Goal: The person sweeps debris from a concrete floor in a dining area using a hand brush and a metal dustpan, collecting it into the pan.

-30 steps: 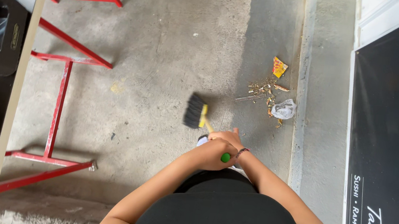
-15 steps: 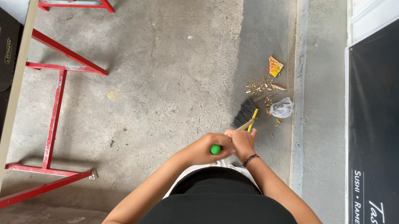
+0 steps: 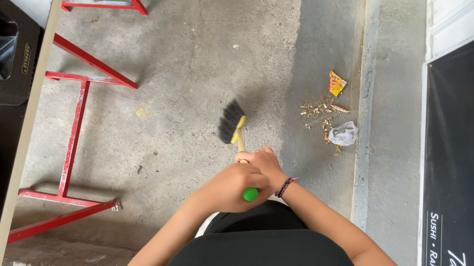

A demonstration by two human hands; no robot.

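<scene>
The black-bristled broom with a yellow stick and green end cap (image 3: 236, 128), clenched by the left hand (image 3: 234, 184) and the right hand (image 3: 262, 160), is best drawn low across the grey concrete floor (image 3: 199, 52) towards the small pile of litter and dry scraps (image 3: 330, 116) by the raised kerb edge (image 3: 367, 140).

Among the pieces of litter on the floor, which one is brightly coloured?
The small orange and yellow wrapper, lying at the far end of the litter. The crumpled bag nearer the broom is whitish, and the scraps between them are brown.
</scene>
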